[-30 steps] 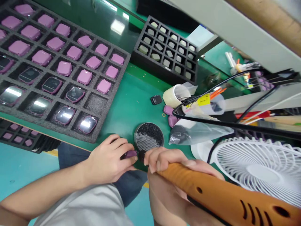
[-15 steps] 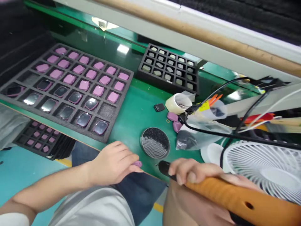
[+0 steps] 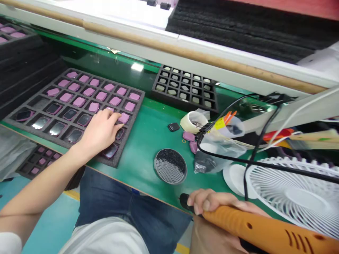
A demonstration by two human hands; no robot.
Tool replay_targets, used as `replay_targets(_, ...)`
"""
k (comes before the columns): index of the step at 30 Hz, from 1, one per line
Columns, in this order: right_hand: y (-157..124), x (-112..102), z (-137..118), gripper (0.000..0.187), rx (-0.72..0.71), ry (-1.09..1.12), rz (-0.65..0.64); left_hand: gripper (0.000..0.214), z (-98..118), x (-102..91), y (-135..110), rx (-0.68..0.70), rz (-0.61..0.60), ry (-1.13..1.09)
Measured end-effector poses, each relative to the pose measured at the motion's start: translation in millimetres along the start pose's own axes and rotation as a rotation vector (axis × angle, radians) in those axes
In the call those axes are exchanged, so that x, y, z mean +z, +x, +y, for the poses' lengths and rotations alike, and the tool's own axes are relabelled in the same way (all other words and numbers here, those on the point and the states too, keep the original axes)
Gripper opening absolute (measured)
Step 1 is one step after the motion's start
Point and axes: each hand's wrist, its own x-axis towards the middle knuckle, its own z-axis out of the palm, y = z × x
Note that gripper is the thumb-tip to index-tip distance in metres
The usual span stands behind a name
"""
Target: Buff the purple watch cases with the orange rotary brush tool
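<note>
My left hand [image 3: 102, 128] lies loose-fingered on a purple square watch case [image 3: 123, 118] in the black foam grid tray [image 3: 42, 102]; a careless nudge could unseat neighbouring cases. My right hand [image 3: 212, 201] grips the orange electric screwdriver [image 3: 265, 233].

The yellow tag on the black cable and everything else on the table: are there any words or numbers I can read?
No text can be read anywhere.
Yellow tag on the black cable: too blurred to tell if it is printed.
Orange tool in the right hand: only slots and holes, no brand.
Pink cases under the left hand in the foam tray: no markings show.
</note>
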Motion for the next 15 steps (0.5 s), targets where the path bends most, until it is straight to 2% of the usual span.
replay_targets(5,14,4,-5,0.048,0.041,0.018,0.025,0.044,5,0.4,35,-0.023,-0.172,0.108)
replay_targets(8,24,10,-7,0.044,0.059,0.042,0.058,0.048,8,4.4,50,-0.008,-0.208,0.158)
replay_targets(13,32,29,2,0.049,-0.008,-0.004,0.092,0.049,10,-0.1,53,-0.062,-0.221,0.199)
replay_targets(15,33,33,7,0.048,0.003,-0.013,0.084,0.047,12,-4.0,51,-0.034,-0.219,0.188)
